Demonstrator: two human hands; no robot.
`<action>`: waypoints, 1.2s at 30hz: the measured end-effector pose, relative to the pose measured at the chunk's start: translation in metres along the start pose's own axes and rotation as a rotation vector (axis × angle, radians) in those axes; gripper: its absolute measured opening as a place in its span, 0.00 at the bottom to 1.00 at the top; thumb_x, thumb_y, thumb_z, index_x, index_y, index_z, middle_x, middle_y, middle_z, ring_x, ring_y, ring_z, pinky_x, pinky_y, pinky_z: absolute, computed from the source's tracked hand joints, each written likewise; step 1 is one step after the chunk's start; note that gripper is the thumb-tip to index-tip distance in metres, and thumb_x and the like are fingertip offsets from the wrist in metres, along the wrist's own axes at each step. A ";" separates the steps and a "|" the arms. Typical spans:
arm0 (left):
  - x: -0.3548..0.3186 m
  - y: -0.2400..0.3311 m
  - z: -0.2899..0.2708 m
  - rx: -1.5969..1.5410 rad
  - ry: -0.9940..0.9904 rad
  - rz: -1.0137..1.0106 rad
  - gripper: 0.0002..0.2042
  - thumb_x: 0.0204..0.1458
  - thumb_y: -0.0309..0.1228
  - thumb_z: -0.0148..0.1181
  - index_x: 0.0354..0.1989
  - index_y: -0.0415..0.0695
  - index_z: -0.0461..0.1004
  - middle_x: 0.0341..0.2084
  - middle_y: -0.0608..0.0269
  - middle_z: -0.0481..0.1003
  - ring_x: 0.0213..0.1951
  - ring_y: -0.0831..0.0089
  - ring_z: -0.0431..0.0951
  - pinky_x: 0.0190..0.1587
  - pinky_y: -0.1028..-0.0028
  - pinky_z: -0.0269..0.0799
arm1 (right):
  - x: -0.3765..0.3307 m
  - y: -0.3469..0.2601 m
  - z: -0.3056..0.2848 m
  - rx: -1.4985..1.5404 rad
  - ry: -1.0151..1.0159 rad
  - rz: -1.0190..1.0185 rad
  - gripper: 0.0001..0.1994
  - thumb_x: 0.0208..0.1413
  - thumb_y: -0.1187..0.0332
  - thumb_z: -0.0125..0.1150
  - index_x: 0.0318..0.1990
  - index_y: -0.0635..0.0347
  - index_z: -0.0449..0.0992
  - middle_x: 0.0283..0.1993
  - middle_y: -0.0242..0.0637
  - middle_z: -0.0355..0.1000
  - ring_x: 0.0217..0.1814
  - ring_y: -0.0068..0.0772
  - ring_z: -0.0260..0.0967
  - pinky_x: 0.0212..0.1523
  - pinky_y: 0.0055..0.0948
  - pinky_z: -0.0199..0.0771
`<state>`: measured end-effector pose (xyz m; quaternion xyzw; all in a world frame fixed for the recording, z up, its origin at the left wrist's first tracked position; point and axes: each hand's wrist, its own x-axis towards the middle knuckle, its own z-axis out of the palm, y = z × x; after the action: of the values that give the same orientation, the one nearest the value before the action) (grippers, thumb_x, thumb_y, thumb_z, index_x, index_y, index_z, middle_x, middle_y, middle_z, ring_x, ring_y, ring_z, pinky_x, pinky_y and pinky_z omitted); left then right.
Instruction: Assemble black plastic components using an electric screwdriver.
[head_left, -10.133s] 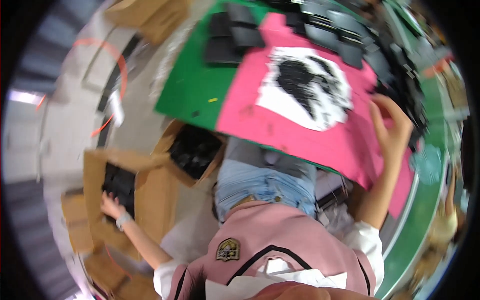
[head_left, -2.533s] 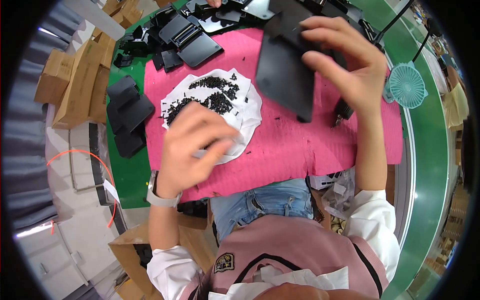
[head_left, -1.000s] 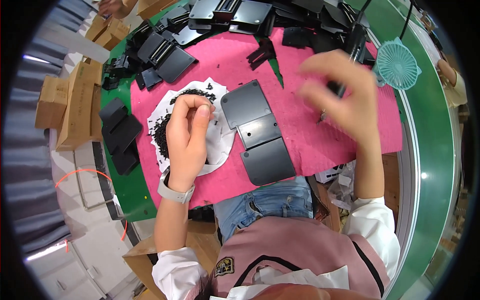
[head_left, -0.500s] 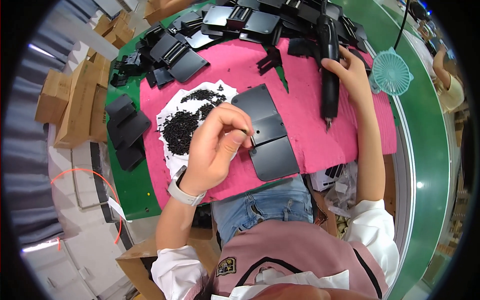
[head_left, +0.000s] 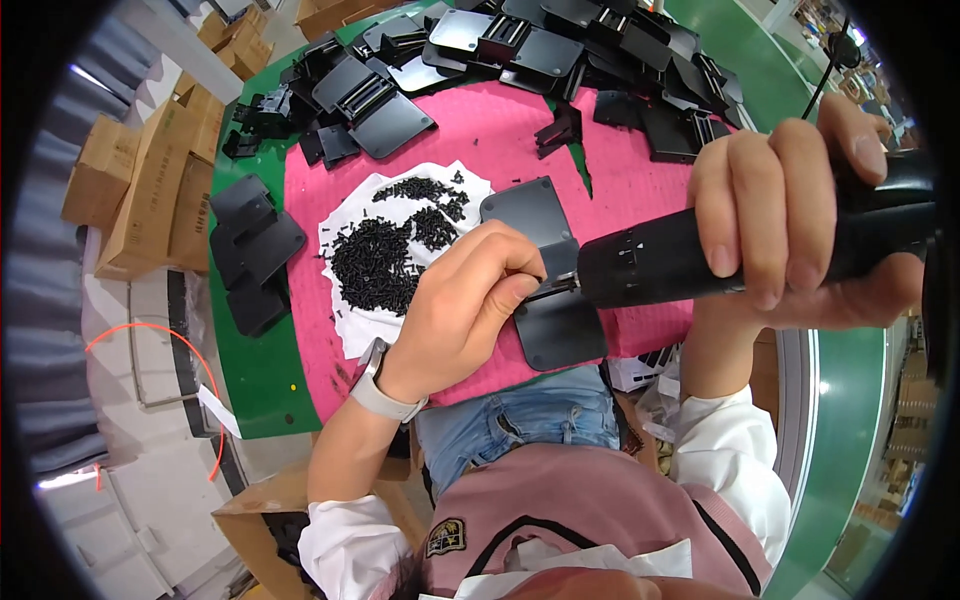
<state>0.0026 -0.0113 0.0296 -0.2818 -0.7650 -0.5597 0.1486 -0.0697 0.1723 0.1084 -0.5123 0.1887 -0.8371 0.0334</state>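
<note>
Your right hand (head_left: 800, 215) grips the screwdriver (head_left: 640, 265), its long axis lying sideways, bit (head_left: 567, 283) pointing left at your left hand (head_left: 462, 298); that hand pinches a small dark piece (head_left: 545, 291); the black plate (head_left: 562, 335) lies just beneath.

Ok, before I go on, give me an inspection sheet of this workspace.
Surface: split pink sheet on green table.
Job's things: black plate; screws on white sheet; black screwdriver.
Clutter: black parts heaped along the far side; stacked black plates at left.
Left hand: at the screwdriver's tip; what it pinches is unclear.
Right hand: gripping the screwdriver.
Cables: orange cord, left beyond table.
Surroundings: cardboard boxes, left.
</note>
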 end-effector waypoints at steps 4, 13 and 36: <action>-0.001 0.004 0.000 -0.006 -0.006 -0.049 0.04 0.50 0.19 0.55 0.33 0.36 0.68 0.28 0.55 0.69 0.29 0.61 0.70 0.33 0.70 0.67 | -0.002 -0.007 -0.006 -0.086 -0.035 0.097 0.23 0.50 0.55 0.63 0.48 0.57 0.63 0.21 0.24 0.68 0.17 0.18 0.67 0.23 0.20 0.70; -0.001 0.000 0.005 0.032 -0.020 -0.044 0.04 0.49 0.18 0.54 0.32 0.36 0.67 0.28 0.55 0.68 0.30 0.59 0.70 0.34 0.69 0.67 | -0.006 -0.009 -0.011 -0.154 -0.107 0.160 0.23 0.51 0.54 0.62 0.48 0.55 0.62 0.20 0.23 0.68 0.17 0.17 0.67 0.25 0.20 0.71; -0.005 -0.004 0.008 0.084 0.027 -0.139 0.05 0.50 0.20 0.55 0.32 0.36 0.65 0.25 0.56 0.68 0.27 0.60 0.70 0.31 0.69 0.67 | -0.015 0.001 0.003 -0.307 0.237 0.198 0.21 0.57 0.53 0.50 0.50 0.60 0.63 0.23 0.28 0.61 0.21 0.22 0.59 0.30 0.27 0.63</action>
<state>0.0053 -0.0056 0.0213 -0.2140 -0.8033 -0.5401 0.1316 -0.0603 0.1746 0.0969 -0.3886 0.3658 -0.8455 0.0146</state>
